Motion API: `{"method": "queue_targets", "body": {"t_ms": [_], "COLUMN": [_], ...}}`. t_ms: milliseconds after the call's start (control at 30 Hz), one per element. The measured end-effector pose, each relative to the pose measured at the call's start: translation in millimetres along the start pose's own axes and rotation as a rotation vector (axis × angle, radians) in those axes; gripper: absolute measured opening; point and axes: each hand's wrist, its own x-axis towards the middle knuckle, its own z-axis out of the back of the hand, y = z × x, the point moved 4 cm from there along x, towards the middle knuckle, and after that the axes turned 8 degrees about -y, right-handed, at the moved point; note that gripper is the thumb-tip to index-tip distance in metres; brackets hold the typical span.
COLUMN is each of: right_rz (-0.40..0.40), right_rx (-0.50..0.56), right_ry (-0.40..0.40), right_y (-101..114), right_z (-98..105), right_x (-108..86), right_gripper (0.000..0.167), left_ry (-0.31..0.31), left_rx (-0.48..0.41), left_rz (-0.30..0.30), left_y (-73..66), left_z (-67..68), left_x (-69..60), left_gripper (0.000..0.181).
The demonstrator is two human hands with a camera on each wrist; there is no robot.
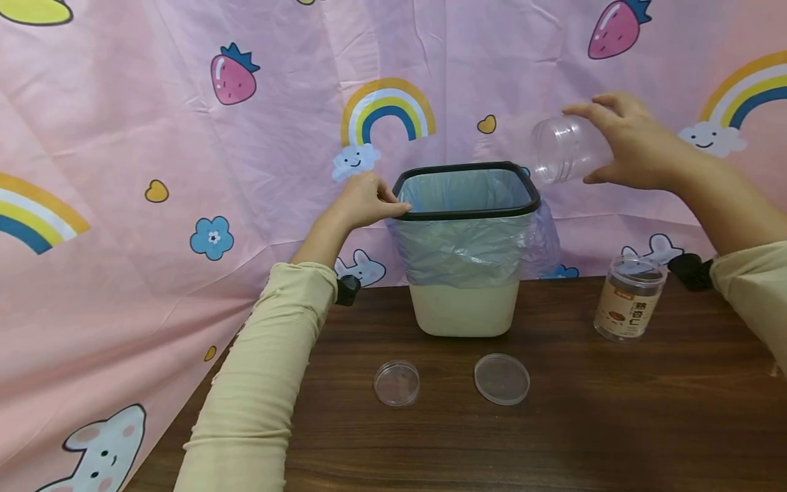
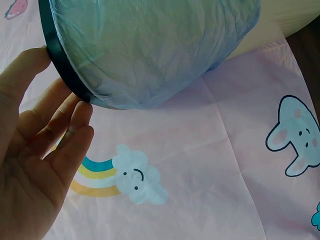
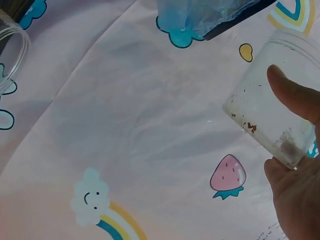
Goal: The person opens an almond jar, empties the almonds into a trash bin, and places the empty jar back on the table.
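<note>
A cream trash bin (image 1: 464,311) with a black rim (image 1: 473,215) stands on the table, lined with a thin bluish plastic bag (image 1: 467,249) folded over its edge. My left hand (image 1: 367,198) pinches the rim at its left side, and the left wrist view shows the thumb and fingertips at the rim (image 2: 62,65). Up to the right of the bin, my right hand (image 1: 639,147) grips a clear plastic jar (image 1: 562,150). That jar lies tipped on its side, its mouth toward the bin. Brown bits (image 3: 251,127) cling inside near its base in the right wrist view.
A labelled clear jar (image 1: 628,304), lidless, stands on the dark wooden table (image 1: 553,444) at the right. Two round clear lids, a smaller one (image 1: 396,384) and a larger one (image 1: 501,379), lie before the bin. Behind hangs a pink patterned cloth (image 1: 295,157).
</note>
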Motion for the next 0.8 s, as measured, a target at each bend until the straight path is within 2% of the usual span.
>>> {"method": "queue_targets", "body": {"t_ms": [200, 567, 800], "right_rz": [-0.042, -0.104, -0.122], "right_rx": [0.018, 0.035, 0.094], "right_ry": [-0.003, 0.046, 0.057], "right_y": [-9, -29, -37], "right_z": [1, -3, -8], "right_x": [-7.1, -19.7, -28.3], "right_gripper": [0.095, 0.098, 0.098], "left_ry": [-0.002, 0.0, 0.006], "left_rx": [0.002, 0.002, 0.013], "left_rz": [0.01, 0.018, 0.025], "left_y": [1.4, 2.0, 1.7], "left_z": [0.1, -1.1, -1.0], "left_x": [0.3, 2.1, 2.4], "left_gripper": [0.026, 0.026, 0.027]}}
